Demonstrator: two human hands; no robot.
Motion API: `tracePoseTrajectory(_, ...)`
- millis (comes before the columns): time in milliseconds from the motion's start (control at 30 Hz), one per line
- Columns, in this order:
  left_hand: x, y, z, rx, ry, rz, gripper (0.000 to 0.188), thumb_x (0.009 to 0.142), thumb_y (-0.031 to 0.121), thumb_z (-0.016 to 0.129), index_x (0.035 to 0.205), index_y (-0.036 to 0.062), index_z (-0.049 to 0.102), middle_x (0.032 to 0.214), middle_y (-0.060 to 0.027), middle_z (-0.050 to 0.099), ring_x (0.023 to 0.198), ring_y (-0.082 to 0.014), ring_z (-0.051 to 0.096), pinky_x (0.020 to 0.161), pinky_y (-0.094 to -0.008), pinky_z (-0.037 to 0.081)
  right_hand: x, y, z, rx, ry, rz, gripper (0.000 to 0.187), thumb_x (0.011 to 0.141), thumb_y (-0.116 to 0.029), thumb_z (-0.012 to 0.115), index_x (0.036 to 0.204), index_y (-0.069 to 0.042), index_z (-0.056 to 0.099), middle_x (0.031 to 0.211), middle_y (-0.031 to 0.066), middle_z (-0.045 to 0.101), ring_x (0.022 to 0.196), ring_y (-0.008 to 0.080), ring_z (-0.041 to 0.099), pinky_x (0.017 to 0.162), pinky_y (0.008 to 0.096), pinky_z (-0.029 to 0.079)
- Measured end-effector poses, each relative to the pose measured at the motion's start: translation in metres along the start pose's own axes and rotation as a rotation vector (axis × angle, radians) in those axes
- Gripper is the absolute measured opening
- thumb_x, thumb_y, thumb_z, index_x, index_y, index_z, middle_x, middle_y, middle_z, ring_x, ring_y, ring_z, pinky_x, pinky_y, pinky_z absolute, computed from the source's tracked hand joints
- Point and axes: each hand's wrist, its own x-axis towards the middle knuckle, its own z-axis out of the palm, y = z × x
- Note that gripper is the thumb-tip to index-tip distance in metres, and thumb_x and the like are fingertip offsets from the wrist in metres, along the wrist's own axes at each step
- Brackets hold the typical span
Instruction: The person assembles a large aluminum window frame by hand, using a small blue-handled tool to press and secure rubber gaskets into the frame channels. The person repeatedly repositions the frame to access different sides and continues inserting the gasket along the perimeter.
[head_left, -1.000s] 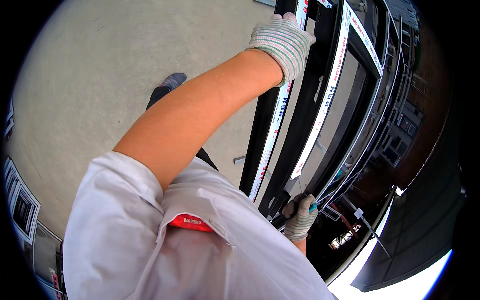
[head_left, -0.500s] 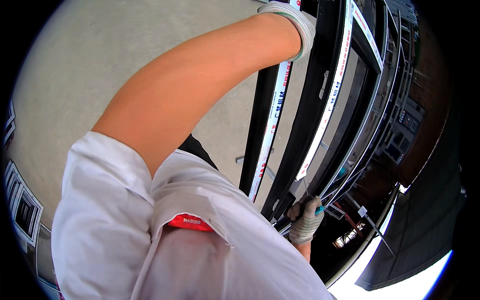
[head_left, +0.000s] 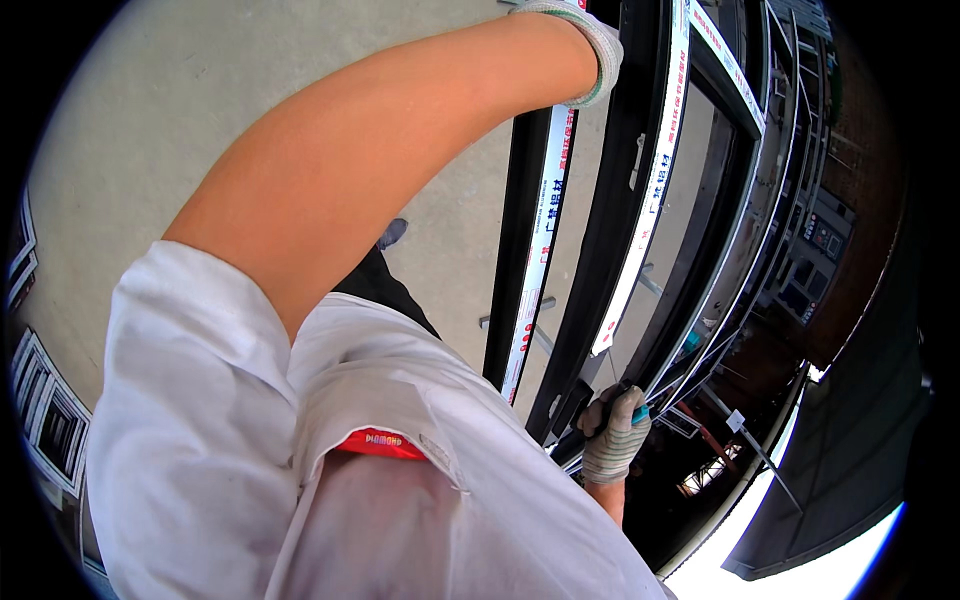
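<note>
My left arm reaches across to the top edge, where my left hand (head_left: 585,45), in a white knit work glove, lies at a black window frame (head_left: 572,285). Only its cuff and back show; the fingers are hidden. Lower down, my right hand (head_left: 614,440), gloved in grey-white with green stripes, is closed round a screwdriver (head_left: 641,412) with a teal and black handle. The tool's thin shaft points up toward the frame's lower end. Printed protective film (head_left: 655,190) covers strips of the frame's long bars.
More metal profiles (head_left: 775,200) stand close behind the frame on the right. A grey machine panel (head_left: 815,255) is beyond them. Stacked window frames (head_left: 50,410) sit at the far left on the concrete floor (head_left: 200,110). My shoe (head_left: 393,233) shows below my arm.
My left arm and its glove have shifted slightly up and left in the picture. My shoe has come into sight. The right hand keeps its grip on the screwdriver near the frame's lower end.
</note>
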Motion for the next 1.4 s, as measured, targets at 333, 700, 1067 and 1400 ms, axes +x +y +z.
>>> tracePoseTrajectory(333, 0.008, 0.017, 0.002, -0.102, 0.082, -0.131, 0.028, 0.095, 0.014, 0.061, 0.115, 0.0055, 0.079, 0.118, -0.0174, 0.076, 0.109, -0.0339, 0.074, 0.087, -0.0483, 0.06, -0.001, -0.002, -0.001, -0.045, -0.01, 0.004, 0.051, 0.101, -0.056, 0.064, 0.087, -0.008, 0.056, 0.054, 0.0003, 0.046, 0.043, 0.0115, 0.042, 0.045, 0.0281, 0.036)
tracePoseTrajectory(700, 0.009, 0.018, 0.016, 0.014, 0.09, -0.126, 0.02, 0.096, 0.011, 0.061, 0.1, 0.0019, 0.078, 0.095, -0.0177, 0.078, 0.087, -0.0298, 0.076, 0.073, -0.0418, 0.06, 0.001, -0.005, 0.0, -0.012, 0.017, 0.021, 0.048, 0.102, -0.049, 0.065, 0.085, -0.005, 0.058, 0.053, 0.0, 0.045, 0.043, 0.0096, 0.039, 0.044, 0.0271, 0.028)
tracePoseTrajectory(1067, -0.003, 0.035, 0.024, 0.021, -0.119, -0.155, 0.022, 0.084, 0.009, 0.08, 0.104, 0.0007, 0.079, 0.1, -0.0192, 0.077, 0.089, -0.0316, 0.077, 0.073, -0.0406, 0.063, 0.001, -0.006, -0.001, -0.004, 0.022, 0.036, 0.046, 0.101, -0.048, 0.068, 0.084, -0.005, 0.059, 0.054, -0.0005, 0.046, 0.042, 0.0089, 0.039, 0.043, 0.0265, 0.027)
tracePoseTrajectory(1400, -0.009, 0.036, 0.035, -0.027, -0.103, -0.137, 0.02, 0.09, 0.019, 0.074, 0.097, 0.0014, 0.079, 0.089, -0.0189, 0.075, 0.081, -0.0331, 0.076, 0.073, -0.0431, 0.062, 0.0, -0.006, -0.002, -0.029, 0.033, 0.051, 0.045, 0.101, -0.047, 0.067, 0.085, -0.006, 0.06, 0.055, -0.001, 0.048, 0.044, 0.0082, 0.041, 0.044, 0.0257, 0.029)
